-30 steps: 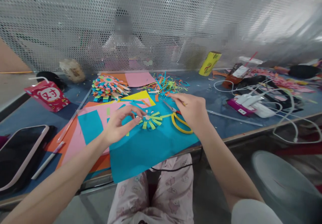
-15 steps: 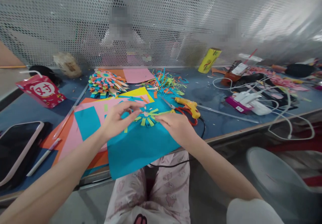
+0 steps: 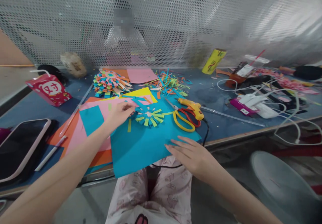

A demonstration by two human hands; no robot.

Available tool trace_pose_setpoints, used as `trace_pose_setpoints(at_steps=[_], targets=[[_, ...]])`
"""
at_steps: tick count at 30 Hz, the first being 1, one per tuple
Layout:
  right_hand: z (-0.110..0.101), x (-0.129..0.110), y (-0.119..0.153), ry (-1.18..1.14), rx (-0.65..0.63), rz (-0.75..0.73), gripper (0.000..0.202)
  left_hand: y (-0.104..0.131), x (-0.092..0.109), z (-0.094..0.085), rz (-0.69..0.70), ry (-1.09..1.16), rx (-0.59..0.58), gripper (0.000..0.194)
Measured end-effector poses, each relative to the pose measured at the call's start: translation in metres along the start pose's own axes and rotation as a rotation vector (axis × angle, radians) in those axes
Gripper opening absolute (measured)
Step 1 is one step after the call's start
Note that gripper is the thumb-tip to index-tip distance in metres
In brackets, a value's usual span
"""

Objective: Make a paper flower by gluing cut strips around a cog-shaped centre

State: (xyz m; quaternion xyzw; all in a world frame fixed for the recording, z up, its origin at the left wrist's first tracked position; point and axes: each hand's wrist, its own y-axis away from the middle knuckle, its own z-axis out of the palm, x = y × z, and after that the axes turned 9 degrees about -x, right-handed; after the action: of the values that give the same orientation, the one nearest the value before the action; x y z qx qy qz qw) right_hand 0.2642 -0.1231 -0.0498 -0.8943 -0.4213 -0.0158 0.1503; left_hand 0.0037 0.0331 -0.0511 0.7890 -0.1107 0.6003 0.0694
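Note:
My left hand (image 3: 121, 114) is above the sheets, its fingers curled together just left of a round paper flower (image 3: 149, 116). What they pinch, if anything, I cannot make out. The flower has green strips fanned round its middle and blue ones beneath, and lies on a large blue sheet (image 3: 141, 150). Fingers spread, my right hand (image 3: 187, 153) holds nothing over that sheet's near right corner. Scissors (image 3: 184, 120) with yellow and red handles lie beyond it, beside a yellow glue gun (image 3: 192, 107). A loose green strip (image 3: 129, 125) is near my left hand.
A fuller multicoloured paper flower (image 3: 109, 83) and a heap of paper strips (image 3: 168, 83) are towards the back. On the left are a red drink carton (image 3: 51, 88), a phone (image 3: 22, 147) and a white stick (image 3: 50, 153). White cables and chargers (image 3: 251, 103) lie on the right.
My right hand has left the flower and come down and right, its fingers spreading. My left hand has drawn back slightly from the flower, its fingers closing. More of the flower and scissors now shows.

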Motion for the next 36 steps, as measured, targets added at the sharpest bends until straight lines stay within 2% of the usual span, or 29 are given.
trace_pose_setpoints(at_steps=[3,6,8,12,14,16,18,20,23,26,28,31,33,36], targets=[[-0.003,-0.001,-0.008,0.019,0.001,0.105,0.040,0.001,0.003,-0.001,-0.037,0.076,0.005,0.016],[-0.006,-0.001,-0.011,-0.040,-0.047,0.026,0.041,0.001,0.003,0.000,-0.052,0.107,0.020,0.016],[-0.012,0.002,-0.005,-0.039,-0.025,-0.015,0.037,0.000,0.003,0.000,-0.063,0.113,0.021,0.014],[-0.024,0.006,0.005,0.052,0.068,0.125,0.036,0.000,0.004,0.002,-0.084,0.126,0.024,0.008],[-0.023,0.003,0.001,0.035,-0.002,0.122,0.039,0.001,0.006,0.002,-0.093,0.136,0.024,0.007],[-0.020,-0.001,-0.002,0.005,-0.107,0.034,0.041,0.002,0.008,0.001,-0.104,0.153,0.022,0.008],[-0.019,-0.002,0.000,-0.032,-0.144,-0.062,0.039,0.002,0.010,0.001,-0.120,0.176,0.023,0.011],[-0.025,-0.002,0.006,-0.068,-0.098,-0.061,0.036,0.002,0.011,0.000,-0.136,0.202,0.030,0.016],[-0.034,-0.003,0.005,-0.081,-0.012,0.053,0.033,0.001,0.011,0.000,-0.160,0.243,0.044,0.023],[-0.028,-0.015,-0.030,-0.123,-0.053,0.052,0.033,-0.001,0.012,0.000,-0.201,0.346,0.080,0.027],[-0.015,-0.025,-0.067,-0.145,-0.149,-0.005,0.039,-0.001,0.013,-0.001,-0.226,0.419,0.104,0.030],[0.003,-0.035,-0.113,-0.139,-0.248,0.044,0.047,0.000,0.016,-0.002,-0.234,0.450,0.116,0.037],[0.010,-0.038,-0.130,-0.119,-0.296,0.072,0.048,0.002,0.017,-0.001,-0.235,0.439,0.116,0.042],[0.015,-0.041,-0.136,-0.064,-0.354,0.080,0.049,0.003,0.019,0.001,-0.235,0.409,0.108,0.045]])
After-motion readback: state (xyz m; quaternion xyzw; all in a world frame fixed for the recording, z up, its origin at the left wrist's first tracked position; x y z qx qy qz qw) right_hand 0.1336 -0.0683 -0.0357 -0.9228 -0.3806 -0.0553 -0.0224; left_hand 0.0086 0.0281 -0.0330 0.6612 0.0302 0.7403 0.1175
